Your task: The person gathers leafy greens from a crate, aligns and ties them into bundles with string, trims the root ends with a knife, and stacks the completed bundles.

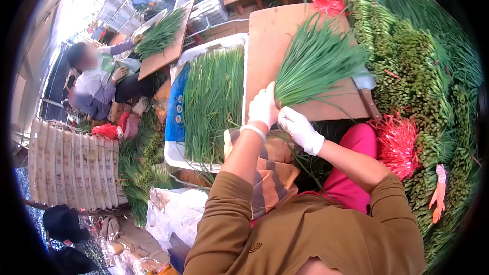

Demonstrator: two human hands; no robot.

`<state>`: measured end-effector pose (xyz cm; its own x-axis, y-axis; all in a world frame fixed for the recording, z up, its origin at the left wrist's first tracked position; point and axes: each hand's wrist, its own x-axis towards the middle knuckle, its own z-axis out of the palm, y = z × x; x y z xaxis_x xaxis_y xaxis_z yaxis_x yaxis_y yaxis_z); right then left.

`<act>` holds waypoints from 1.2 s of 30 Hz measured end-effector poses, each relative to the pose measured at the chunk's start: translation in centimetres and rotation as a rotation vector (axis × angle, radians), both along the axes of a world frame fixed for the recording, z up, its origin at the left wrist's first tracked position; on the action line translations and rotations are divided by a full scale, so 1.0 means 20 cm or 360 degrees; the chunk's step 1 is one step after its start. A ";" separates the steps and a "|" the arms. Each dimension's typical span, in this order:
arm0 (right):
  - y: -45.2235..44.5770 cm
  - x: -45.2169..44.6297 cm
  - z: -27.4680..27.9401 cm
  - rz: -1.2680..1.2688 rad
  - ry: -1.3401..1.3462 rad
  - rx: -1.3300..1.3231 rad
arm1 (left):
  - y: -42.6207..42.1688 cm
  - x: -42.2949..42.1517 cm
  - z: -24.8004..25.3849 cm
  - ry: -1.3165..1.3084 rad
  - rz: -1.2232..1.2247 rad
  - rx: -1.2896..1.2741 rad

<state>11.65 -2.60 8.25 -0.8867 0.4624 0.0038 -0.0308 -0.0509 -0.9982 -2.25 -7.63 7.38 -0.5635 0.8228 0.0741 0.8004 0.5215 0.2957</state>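
Observation:
A bunch of green chives (318, 63) lies fanned out over a wooden board (270, 35). My left hand (263, 106), in a white glove, is closed around the stem end of this bunch. Close beside it, my right hand (301, 131), also gloved in white, is closed at the base of the stems. A small bit of red shows between the hands; what the right fingers pinch is hidden. On the board's right side a knife (370, 103) lies with its blade partly under the leaves.
A white crate (174, 155) full of chives stands left of the board. Red ties (397, 145) hang by my right knee, and more red ties (328, 2) lie at the board's far edge. Stacked chives (407, 66) line the right. A co-worker (94, 81) sits at left.

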 end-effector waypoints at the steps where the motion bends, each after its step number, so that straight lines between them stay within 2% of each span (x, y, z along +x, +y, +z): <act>1: 0.00 0.03 0.00 0.0038 0.0051 -0.0042 | -0.01 0.00 -0.05 0.0042 -0.0011 -0.0004; 3: 0.03 0.01 0.14 -0.0009 -0.0012 0.0163 | 0.01 0.01 0.04 0.0017 -0.0053 -0.0109; 4: 0.07 -0.03 0.13 -0.0043 0.0023 0.0298 | 0.05 0.03 0.11 -0.0007 0.0014 -0.0420; 5: 0.10 -0.06 0.11 -0.0070 0.0049 0.0428 | 0.08 0.06 0.13 0.0269 -0.0048 -0.0396; 7: 0.15 -0.11 0.09 -0.0142 0.0029 0.0381 | 0.10 0.15 0.10 0.0813 -0.0156 -0.0346; 8: 0.17 -0.12 0.09 -0.0116 -0.0015 0.0351 | 0.10 0.12 -0.06 0.0848 -0.0195 -0.0350; 11: 0.17 -0.06 0.08 -0.0142 0.0013 0.0124 | 0.12 0.08 -0.13 0.0211 -0.0168 -0.0187; 12: 0.16 0.01 0.15 -0.0122 0.0068 0.0035 | 0.08 0.12 0.02 -0.0215 -0.0146 0.0048; 13: 0.12 0.07 0.17 -0.0093 0.0115 -0.0067 | 0.08 0.06 -0.05 -0.0161 -0.0139 0.0073; 14: 0.08 0.07 -0.04 -0.0147 0.0097 0.0368 | 0.08 0.07 -0.07 -0.0208 -0.0145 0.0085; 15: 0.02 0.18 -0.07 -0.0149 0.0037 0.0525 | 0.07 0.08 -0.07 -0.0247 -0.0148 0.0101; 17: 0.02 0.30 -0.12 0.0120 -0.0207 0.0949 | 0.06 0.17 0.04 -0.0082 -0.0098 0.0001; 19: 0.02 0.27 -0.26 0.0160 -0.0117 0.1125 | 0.06 0.21 0.08 -0.0006 -0.0086 -0.0051; 20: 0.04 0.26 -0.23 0.0154 -0.0082 0.1223 | 0.07 0.22 0.10 -0.0043 -0.0077 -0.0052; 23: 0.09 0.33 -0.13 0.0126 -0.0249 0.1183 | 0.10 0.24 0.12 -0.0050 -0.0067 -0.0055; 27: 0.15 0.47 -0.13 -0.0434 0.0289 0.1170 | 0.10 0.23 0.11 0.0104 -0.0134 0.0011; 28: 0.16 0.51 -0.13 -0.0495 0.0087 0.1031 | 0.10 0.23 0.12 0.0124 -0.0112 -0.0049; 31: 0.17 0.53 -0.21 -0.0321 -0.0453 0.0358 | 0.11 0.15 0.12 -0.0242 0.0016 -0.0259; 32: 0.15 0.51 -0.30 -0.0260 -0.0343 0.0072 | 0.11 0.17 0.22 -0.0424 -0.0044 -0.0112; 34: 0.18 0.44 -0.46 -0.0145 -0.0100 -0.0480 | 0.11 0.08 0.18 -0.1473 -0.0218 0.0265; 35: 0.19 0.45 -0.41 -0.0142 -0.0161 -0.0638 | 0.10 0.05 0.15 -0.1998 -0.0305 0.0450; 36: 0.20 0.48 -0.31 -0.0130 -0.0231 -0.0809 | 0.04 0.09 0.17 -0.2562 -0.0044 0.0466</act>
